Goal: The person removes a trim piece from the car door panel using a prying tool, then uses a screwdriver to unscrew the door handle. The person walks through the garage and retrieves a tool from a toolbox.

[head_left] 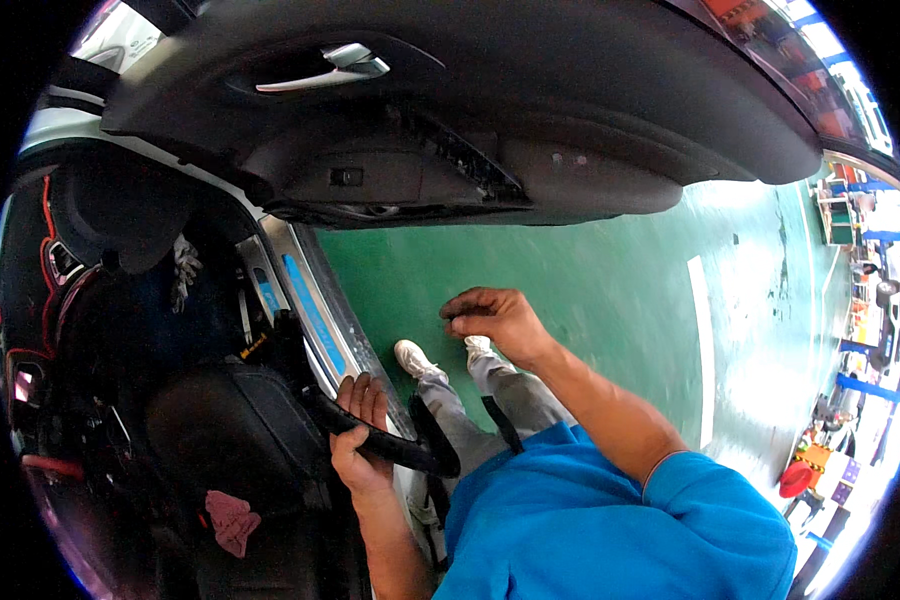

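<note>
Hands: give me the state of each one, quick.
Left hand: closed around a black curved rubber strip beside the dark car seat.
Right hand: fingers curled, raised over the green floor; holding anything cannot be told.

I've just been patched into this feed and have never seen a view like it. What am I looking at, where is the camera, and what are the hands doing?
This is one wide fisheye picture from a camera worn on a person's head, looking down, so straight edges bend near the rim. No machine is involved, only two bare hands. The person in a blue shirt stands on a green floor beside an open car door. The left hand grips a black curved strip at the edge of the car seat, by the door sill. The right hand hangs in the air with fingers curled; whether it pinches anything is too small to tell. A pink cloth lies on the seat.
</note>
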A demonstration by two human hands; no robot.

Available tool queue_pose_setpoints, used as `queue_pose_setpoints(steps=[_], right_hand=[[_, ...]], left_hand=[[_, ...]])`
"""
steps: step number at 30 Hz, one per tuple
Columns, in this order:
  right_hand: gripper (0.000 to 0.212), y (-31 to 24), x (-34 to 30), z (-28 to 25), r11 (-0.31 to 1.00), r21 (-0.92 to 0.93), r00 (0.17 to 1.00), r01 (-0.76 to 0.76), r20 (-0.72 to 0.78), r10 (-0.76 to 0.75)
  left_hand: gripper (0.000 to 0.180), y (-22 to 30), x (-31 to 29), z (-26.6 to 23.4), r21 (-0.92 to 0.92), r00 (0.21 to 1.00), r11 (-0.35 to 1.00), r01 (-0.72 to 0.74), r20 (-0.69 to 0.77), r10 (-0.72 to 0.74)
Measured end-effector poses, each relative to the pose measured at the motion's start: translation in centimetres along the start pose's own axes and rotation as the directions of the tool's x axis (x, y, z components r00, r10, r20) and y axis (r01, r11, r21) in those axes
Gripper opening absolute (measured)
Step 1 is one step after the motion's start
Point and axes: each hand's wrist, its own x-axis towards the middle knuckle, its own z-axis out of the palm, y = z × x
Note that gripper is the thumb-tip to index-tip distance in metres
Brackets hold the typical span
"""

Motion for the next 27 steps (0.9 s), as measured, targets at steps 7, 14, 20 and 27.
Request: queue_pose_setpoints(steps=[7,14,20,27], right_hand=[[0.025,-0.9,-0.1,2.2,1.000,0.003,0.999,0.022,-0.027,-0.022],[0.029,-1.9,-1.7,6.0,0.999,0.022,0.993,-0.035,0.114,0.032],[0.028,-2.6,0.2,5.6,0.989,0.116,0.993,0.086,-0.091,-0.075],[0.021,-3.6,4.8,1.3,0.786,0.467,0.902,0.404,-0.349,-0.255]], left_hand=[[0.087,2.0,0.1,-0.9,-0.025,0.999,0.999,0.019,0.042,-0.018],[0.089,4.3,-1.1,0.4,0.031,0.988,0.989,-0.143,0.063,0.141],[0.089,5.0,-1.1,-0.3,0.038,0.981,0.987,-0.157,0.122,0.152],[0.086,3.2,-0.8,-2.3,0.068,0.993,0.995,-0.075,0.097,0.069]])
